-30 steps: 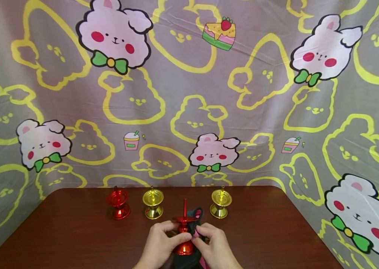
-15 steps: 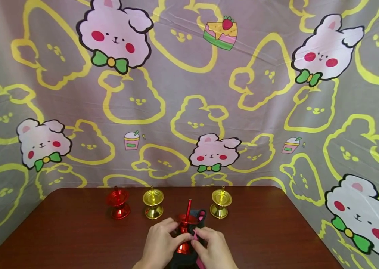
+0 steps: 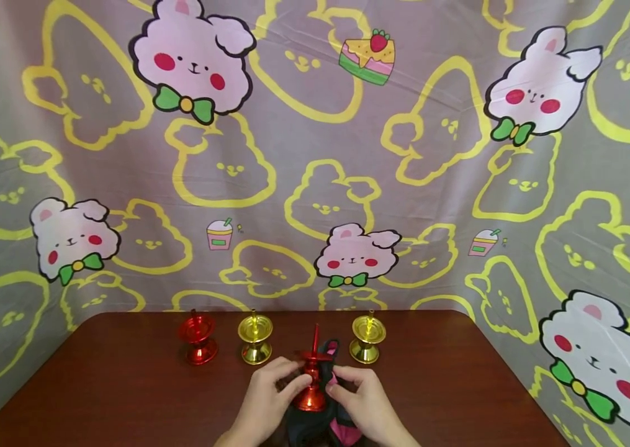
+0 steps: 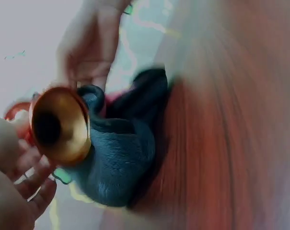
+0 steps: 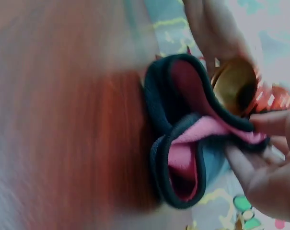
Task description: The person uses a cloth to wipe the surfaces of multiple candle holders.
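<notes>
My left hand (image 3: 271,392) grips the stem of a shiny red candle holder (image 3: 310,397), thumb in front. It has a wide dish and a thin spike on top. Its hollow, gold-coloured underside (image 4: 80,132) faces the left wrist camera. My right hand (image 3: 365,397) pinches a dark cloth (image 5: 156,86) with a pink inner side between thumb and fingers, beside the stem. Folds of the cloth hang below the holder's base in the head view, and its pink lining (image 5: 183,165) shows in the right wrist view.
Along the back of the brown table (image 3: 125,397) stand another red candle holder (image 3: 200,351) and a gold one (image 3: 256,352) at left, with a second gold holder (image 3: 365,351) to the right. A patterned curtain (image 3: 270,205) surrounds the back and sides.
The holder leaned slightly right half a second ago and now stands straighter and a little higher. My right hand has shifted right and up with the cloth, whose lower folds spread more.
</notes>
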`<state>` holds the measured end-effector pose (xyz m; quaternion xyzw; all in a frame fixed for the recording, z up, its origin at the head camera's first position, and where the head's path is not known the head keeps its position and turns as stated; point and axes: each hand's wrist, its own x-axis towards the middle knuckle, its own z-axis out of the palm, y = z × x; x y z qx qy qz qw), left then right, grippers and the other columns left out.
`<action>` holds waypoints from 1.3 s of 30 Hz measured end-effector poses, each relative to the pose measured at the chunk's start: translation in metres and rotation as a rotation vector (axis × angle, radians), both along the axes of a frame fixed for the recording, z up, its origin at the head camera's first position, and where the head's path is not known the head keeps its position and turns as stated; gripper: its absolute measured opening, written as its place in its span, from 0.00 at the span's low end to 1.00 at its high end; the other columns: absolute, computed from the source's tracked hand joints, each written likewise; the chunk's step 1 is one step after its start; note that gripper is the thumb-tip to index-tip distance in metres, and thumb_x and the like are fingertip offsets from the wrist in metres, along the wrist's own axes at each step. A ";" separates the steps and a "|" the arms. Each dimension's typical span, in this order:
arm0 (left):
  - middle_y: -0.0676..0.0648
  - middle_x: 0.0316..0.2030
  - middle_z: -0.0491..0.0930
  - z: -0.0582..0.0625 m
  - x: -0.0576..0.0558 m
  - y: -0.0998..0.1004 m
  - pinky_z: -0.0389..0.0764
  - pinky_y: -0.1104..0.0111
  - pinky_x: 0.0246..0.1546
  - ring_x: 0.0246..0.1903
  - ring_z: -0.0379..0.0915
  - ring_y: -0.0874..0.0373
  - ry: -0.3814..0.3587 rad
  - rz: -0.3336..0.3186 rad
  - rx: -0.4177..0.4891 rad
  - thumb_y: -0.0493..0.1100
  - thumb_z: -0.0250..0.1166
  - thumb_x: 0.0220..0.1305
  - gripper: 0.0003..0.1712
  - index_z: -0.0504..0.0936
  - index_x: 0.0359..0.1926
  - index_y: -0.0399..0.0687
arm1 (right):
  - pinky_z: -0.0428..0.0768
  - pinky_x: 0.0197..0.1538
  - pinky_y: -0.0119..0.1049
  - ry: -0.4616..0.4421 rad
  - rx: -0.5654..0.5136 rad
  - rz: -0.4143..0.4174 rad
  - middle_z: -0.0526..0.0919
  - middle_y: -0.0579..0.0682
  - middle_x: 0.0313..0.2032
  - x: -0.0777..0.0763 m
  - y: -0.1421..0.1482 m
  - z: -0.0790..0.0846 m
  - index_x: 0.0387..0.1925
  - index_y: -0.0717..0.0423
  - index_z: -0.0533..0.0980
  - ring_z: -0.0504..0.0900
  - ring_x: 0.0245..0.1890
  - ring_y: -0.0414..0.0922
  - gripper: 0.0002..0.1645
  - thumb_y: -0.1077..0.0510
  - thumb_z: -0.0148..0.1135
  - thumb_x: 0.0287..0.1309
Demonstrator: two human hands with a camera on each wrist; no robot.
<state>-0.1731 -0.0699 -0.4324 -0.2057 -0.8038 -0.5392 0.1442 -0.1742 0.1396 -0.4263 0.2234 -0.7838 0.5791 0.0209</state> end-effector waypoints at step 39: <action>0.45 0.35 0.84 -0.002 -0.006 0.001 0.79 0.70 0.34 0.32 0.79 0.61 -0.248 -0.099 0.218 0.41 0.73 0.61 0.13 0.80 0.38 0.37 | 0.79 0.49 0.32 0.161 0.167 -0.102 0.86 0.58 0.46 0.006 -0.008 0.009 0.48 0.68 0.84 0.81 0.49 0.43 0.17 0.65 0.72 0.55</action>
